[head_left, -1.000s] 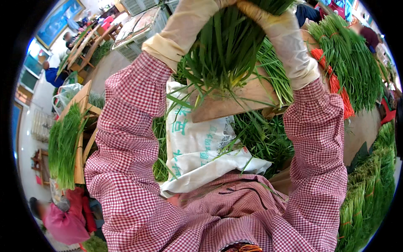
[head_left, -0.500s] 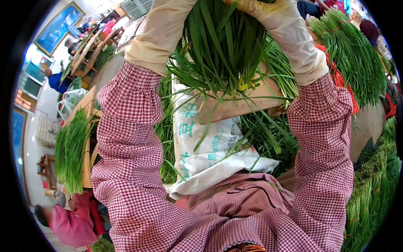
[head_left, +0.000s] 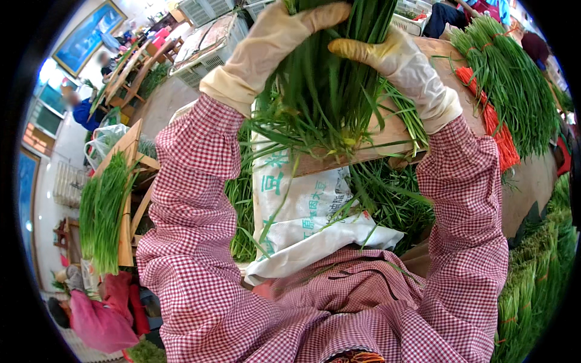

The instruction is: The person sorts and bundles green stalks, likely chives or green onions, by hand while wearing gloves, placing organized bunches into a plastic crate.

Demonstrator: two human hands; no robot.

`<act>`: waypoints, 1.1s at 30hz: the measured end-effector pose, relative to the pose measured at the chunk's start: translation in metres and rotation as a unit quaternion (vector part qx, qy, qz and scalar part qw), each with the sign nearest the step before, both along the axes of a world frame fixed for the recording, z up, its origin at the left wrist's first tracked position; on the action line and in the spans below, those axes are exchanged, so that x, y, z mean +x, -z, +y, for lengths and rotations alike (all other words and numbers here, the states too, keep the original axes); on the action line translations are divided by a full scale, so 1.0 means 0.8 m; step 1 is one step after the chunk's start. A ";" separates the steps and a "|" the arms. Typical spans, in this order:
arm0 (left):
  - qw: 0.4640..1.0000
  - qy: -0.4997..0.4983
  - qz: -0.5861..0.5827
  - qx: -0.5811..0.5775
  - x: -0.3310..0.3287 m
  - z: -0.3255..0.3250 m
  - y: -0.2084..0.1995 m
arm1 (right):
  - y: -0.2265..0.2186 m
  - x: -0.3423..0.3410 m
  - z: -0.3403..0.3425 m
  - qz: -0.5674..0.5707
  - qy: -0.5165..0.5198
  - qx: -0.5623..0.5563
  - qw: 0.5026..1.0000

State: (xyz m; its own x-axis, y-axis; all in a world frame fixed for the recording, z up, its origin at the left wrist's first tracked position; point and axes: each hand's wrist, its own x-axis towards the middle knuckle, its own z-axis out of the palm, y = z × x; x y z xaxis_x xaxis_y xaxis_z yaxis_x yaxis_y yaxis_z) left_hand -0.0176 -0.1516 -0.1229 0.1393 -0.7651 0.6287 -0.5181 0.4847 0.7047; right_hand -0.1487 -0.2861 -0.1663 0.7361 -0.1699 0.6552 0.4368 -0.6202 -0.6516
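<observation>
A thick bunch of dark green garlic chives (head_left: 330, 91) stands over the far end of a wooden board (head_left: 315, 163), its loose leaves hanging over the board's near edge. My left hand (head_left: 278, 45), in a pale rubber glove, grips the bunch's left side, thumb across the front. On the right side my gloved right hand (head_left: 402, 66) also closes round it, its yellow-stained thumb on the leaves. The other fingers of both hands are hidden behind the stalks. Loose chives (head_left: 407, 118) lie on the board beside my right wrist.
A white sack (head_left: 296, 212) covers my lap area, with loose leaves (head_left: 393, 199) beside it. Orange-red ties (head_left: 493, 133) and a large tied stack of chives (head_left: 508, 85) lie at right. White crates (head_left: 209, 45) stand far left. Other people sit around the room.
Both hands have come nearer and into fuller view, with their thumbs now across the front of the bunch. The bunch looks more gathered and upright.
</observation>
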 end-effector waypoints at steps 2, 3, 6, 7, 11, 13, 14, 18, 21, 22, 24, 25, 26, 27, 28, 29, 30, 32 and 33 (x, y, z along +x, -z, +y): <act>0.996 -0.004 0.065 0.055 -0.019 0.004 -0.002 | 0.006 -0.008 -0.011 0.010 0.021 -0.016 1.000; 0.996 0.001 0.068 0.056 -0.017 -0.002 -0.003 | 0.004 -0.009 -0.018 0.013 0.026 -0.015 0.999; 0.997 0.040 -0.003 0.061 -0.022 0.000 -0.033 | -0.029 -0.011 -0.019 0.132 -0.060 0.013 0.989; 0.992 0.033 0.042 0.114 -0.043 0.007 -0.044 | -0.028 -0.010 -0.014 0.138 -0.070 0.011 0.988; 0.982 0.028 0.078 0.167 -0.066 0.002 -0.042 | -0.024 -0.012 0.007 0.155 -0.097 -0.001 0.983; 0.989 -0.031 0.051 0.132 -0.061 -0.007 -0.033 | -0.027 -0.011 0.013 0.169 -0.104 -0.008 0.980; 0.989 -0.024 0.055 0.134 -0.062 -0.011 -0.028 | -0.026 -0.008 0.012 0.180 -0.102 -0.011 0.978; 0.984 -0.051 0.154 0.076 -0.073 -0.022 -0.027 | -0.028 -0.009 0.008 0.201 -0.059 0.001 0.978; 0.968 -0.059 0.239 0.056 -0.068 -0.001 -0.035 | 0.020 -0.002 0.016 0.110 -0.042 0.033 0.992; 0.969 -0.139 0.204 -0.009 -0.083 0.003 -0.044 | 0.035 -0.006 0.020 0.105 -0.073 0.078 0.989; 0.989 -0.013 0.145 0.014 -0.032 0.023 -0.069 | 0.068 -0.031 0.039 0.110 0.060 -0.021 0.992; 0.967 -0.081 0.238 -0.049 -0.037 0.018 -0.070 | 0.074 -0.049 0.050 0.135 0.039 0.027 0.990; 0.967 -0.088 0.235 -0.051 -0.029 0.019 -0.076 | 0.076 -0.062 0.057 0.159 0.016 0.073 0.984; 0.968 -0.100 0.219 -0.068 -0.011 0.019 -0.086 | 0.095 -0.064 0.056 0.156 0.008 0.072 0.985; 0.970 -0.109 0.202 -0.080 0.003 0.018 -0.093 | 0.132 -0.061 0.053 0.146 0.024 0.096 0.984; 0.973 -0.057 0.212 -0.072 0.009 0.018 -0.098 | 0.142 -0.064 0.052 0.137 0.050 0.116 0.982; 0.973 -0.053 0.210 -0.073 0.014 0.015 -0.105 | 0.145 -0.071 0.045 0.134 0.053 0.115 0.983; 0.959 -0.085 0.262 -0.065 0.023 0.027 -0.117 | 0.133 -0.074 0.055 0.284 0.169 0.028 0.943; 0.964 -0.074 0.246 -0.065 0.029 0.035 -0.122 | 0.120 -0.085 0.067 0.228 0.177 0.049 0.956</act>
State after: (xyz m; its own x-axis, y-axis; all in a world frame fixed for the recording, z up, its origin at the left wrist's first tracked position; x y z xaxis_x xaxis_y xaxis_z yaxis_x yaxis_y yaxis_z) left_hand 0.0052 -0.1234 -0.0251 0.5468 -0.6327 0.5484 -0.2080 0.5318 0.8209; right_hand -0.2167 -0.2328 -0.2621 0.8267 -0.5049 0.2483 -0.1322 -0.6033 -0.7865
